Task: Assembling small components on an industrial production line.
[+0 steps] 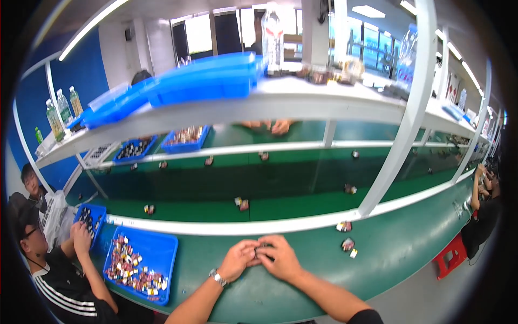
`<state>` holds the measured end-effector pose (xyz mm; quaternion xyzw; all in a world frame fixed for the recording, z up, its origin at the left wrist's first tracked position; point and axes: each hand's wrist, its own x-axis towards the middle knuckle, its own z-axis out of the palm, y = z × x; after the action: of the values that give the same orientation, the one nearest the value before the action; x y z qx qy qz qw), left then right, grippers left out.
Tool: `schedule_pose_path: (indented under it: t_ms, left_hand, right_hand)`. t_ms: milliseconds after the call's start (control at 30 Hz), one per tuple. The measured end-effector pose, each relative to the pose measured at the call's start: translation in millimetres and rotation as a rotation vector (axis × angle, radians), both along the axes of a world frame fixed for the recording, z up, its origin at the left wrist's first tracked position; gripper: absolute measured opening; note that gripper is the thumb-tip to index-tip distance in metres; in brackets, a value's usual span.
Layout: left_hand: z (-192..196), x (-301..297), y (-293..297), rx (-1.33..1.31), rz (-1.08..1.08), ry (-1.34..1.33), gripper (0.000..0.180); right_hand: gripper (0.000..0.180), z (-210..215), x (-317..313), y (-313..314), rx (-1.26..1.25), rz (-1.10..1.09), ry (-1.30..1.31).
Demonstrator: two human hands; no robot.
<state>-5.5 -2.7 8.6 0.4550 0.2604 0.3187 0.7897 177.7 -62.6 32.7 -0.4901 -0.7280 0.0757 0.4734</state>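
Note:
My left hand point(238, 261), with a metal-banded watch on its wrist, meets my right hand point(280, 260) above the green bench point(216, 289). The fingers of both are closed together around a small dark part point(262, 249), mostly covered by my fingertips, so its kind does not show. To the left lies a blue tray point(171, 254) holding many small brown-and-copper parts with white and yellow bits point(129, 262). Two similar small parts, one point(348, 244) with a white piece beside it and another point(343, 227), rest on the bench to the right.
A green conveyor belt point(291, 202) carrying scattered small parts runs behind a white rail point(226, 227). Overhead, a white shelf point(324, 105) bears blue trays point(202, 81) and bottles. A co-worker point(59, 275) sits at left by another blue tray point(99, 227); a red stool point(450, 256) stands right.

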Motion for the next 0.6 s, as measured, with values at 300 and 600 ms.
schedule_pose_path:
  t_ms: [300,600]
  left_hand:
    - [-1.8,5.8,-14.4,0.043,0.081,-0.004,0.027]
    - [-4.7,12.8,-4.3,0.082,0.086,-0.012,0.026]
  right_hand:
    - [0.019,-3.9,-1.0,-10.8,-0.106,0.077,0.066]
    - [0.021,7.5,6.0,-3.0,-0.064,0.076,0.04]
